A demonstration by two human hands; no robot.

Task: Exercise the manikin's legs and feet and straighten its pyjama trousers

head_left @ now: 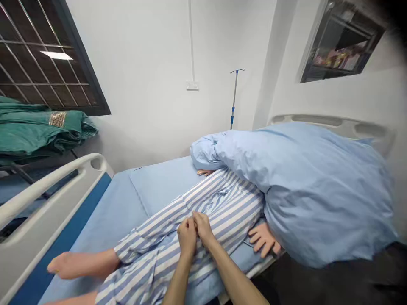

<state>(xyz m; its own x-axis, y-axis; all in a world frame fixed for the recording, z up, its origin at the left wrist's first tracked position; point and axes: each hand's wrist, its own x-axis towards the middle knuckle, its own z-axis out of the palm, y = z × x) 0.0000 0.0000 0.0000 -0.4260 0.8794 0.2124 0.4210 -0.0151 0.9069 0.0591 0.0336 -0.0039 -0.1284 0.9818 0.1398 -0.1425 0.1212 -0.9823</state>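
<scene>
My left hand (187,234) and my right hand (202,226) are side by side over the striped trousers (237,203), near the upper thighs. Both have their fingers curled closed, fingertips almost meeting; whatever they pinch, if anything, is hidden. The blue-and-white trousers are on a figure that looks like a mannequin, lying on its back on the bed. Its bare foot (65,264) points to the left. One mannequin hand (263,239) lies palm-down, fingers spread, at the near bed edge. A light blue quilt (305,182) covers the upper body and head end.
Blue sheeting (159,184) covers the bed. A white-and-blue footboard (92,178) stands at left, a pale headboard (337,123) at right. Behind the bed rises an IV pole (234,97). Green folded cloth (38,131) lies beneath the barred window (41,55).
</scene>
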